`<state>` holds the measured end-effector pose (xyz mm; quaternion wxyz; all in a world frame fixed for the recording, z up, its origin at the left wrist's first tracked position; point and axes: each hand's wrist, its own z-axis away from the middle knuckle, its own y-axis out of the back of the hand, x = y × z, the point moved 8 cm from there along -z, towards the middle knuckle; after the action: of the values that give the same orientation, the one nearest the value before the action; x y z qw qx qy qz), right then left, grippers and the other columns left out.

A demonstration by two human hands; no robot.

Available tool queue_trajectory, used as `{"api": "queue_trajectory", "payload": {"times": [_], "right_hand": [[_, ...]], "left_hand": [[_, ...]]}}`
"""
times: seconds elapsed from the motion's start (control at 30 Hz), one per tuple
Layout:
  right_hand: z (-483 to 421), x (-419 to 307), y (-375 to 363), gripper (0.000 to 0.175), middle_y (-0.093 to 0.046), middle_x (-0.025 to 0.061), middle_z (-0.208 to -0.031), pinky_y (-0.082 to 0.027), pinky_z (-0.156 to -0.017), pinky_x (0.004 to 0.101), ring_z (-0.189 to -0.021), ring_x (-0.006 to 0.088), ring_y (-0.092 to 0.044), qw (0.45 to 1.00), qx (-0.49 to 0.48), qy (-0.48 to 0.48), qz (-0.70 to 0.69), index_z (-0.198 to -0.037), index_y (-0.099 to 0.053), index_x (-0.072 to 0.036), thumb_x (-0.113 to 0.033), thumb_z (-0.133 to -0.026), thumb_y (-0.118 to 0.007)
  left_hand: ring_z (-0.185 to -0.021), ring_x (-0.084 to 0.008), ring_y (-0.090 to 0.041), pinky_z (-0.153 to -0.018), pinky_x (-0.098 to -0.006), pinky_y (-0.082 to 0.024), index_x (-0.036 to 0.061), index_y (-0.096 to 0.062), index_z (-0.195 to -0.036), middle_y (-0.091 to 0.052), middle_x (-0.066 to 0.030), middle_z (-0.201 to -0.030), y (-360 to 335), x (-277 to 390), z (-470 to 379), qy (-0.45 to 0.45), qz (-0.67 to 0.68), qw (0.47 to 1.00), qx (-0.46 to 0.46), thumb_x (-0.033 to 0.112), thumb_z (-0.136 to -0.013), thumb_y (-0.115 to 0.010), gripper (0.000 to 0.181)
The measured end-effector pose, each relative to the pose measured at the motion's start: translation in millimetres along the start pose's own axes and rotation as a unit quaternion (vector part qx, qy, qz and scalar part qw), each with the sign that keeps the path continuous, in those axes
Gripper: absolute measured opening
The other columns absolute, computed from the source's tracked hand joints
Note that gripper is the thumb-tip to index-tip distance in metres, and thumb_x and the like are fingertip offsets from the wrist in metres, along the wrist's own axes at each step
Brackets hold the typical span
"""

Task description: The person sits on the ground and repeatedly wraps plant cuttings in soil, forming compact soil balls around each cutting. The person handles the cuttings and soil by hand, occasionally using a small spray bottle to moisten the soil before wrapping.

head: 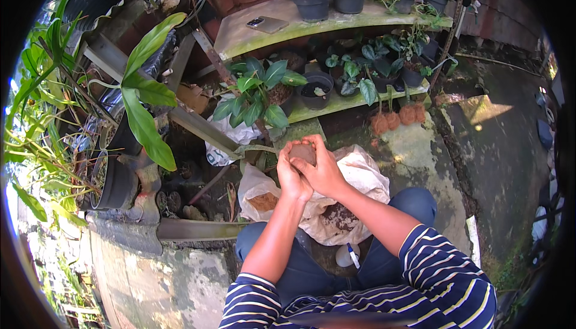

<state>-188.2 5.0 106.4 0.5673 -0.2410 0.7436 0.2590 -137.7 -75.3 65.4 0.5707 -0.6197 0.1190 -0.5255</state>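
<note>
A round brown ball of what looks like soil (303, 152) is cupped between my two hands. My left hand (291, 174) holds it from the left and below, while my right hand (323, 167) wraps its right side, the thumb across the front. Below my hands a white plastic sack (364, 171) stands open with dark crumbly material (341, 216) inside. To its left a smaller white bag (252, 180) holds orange-brown material (263, 201). Between my knees are a whitish round container (345, 256) and a blue and white marker-like object (353, 255).
Ahead, a mossy two-level shelf (252, 41) bears potted plants and a phone (267, 24). Several brown fibrous balls (393, 120) hang at its lower edge. A black pot (316, 90) stands on the lower level. A metal beam (204, 133) and a large-leaved plant (146, 113) are at left.
</note>
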Motion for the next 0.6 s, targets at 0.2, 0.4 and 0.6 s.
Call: {"api": "queue_trajectory", "payload": {"times": [0.2,0.4,0.6], "right_hand": [[-6.1,7.5,-2.5,0.066,-0.064,0.0212,-0.128,-0.047,-0.103,0.044,-0.12,0.0327,-0.062,0.997,-0.048,-0.014,-0.056,-0.135,-0.048,-0.001,-0.036,-0.09,-0.08],[-3.5,0.1,-4.5,0.067,-0.061,0.017,-0.129,-0.044,-0.105,0.0403,-0.122,0.0265,-0.058,0.996,-0.047,0.028,-0.069,-0.135,-0.049,-0.001,-0.036,-0.088,-0.082],[-5.0,-5.2,-1.0,0.065,-0.06,0.0122,-0.128,-0.043,-0.104,0.0372,-0.12,0.0212,-0.055,0.995,-0.072,0.026,-0.059,-0.135,-0.05,-0.004,-0.036,-0.088,-0.082]], "left_hand": [[-0.101,-0.0249,-0.064,-0.092,-0.0399,-0.052,0.008,-0.059,-0.102,-0.064,-0.0084,-0.105,-9.3,9.4,5.3,0.024,0.007,1.0,-0.013,0.029,-0.105,-0.052,0.023],[-0.098,-0.0254,-0.064,-0.089,-0.041,-0.054,0.0088,-0.059,-0.1,-0.065,-0.0081,-0.102,-5.9,7.0,2.3,0.037,0.035,0.998,-0.033,0.032,-0.102,-0.057,0.023],[-0.095,-0.0269,-0.065,-0.086,-0.0409,-0.056,0.0089,-0.059,-0.1,-0.066,-0.0084,-0.1,-16.3,7.5,6.6,0.067,0.071,0.994,-0.053,0.031,-0.102,-0.057,0.022]]}}
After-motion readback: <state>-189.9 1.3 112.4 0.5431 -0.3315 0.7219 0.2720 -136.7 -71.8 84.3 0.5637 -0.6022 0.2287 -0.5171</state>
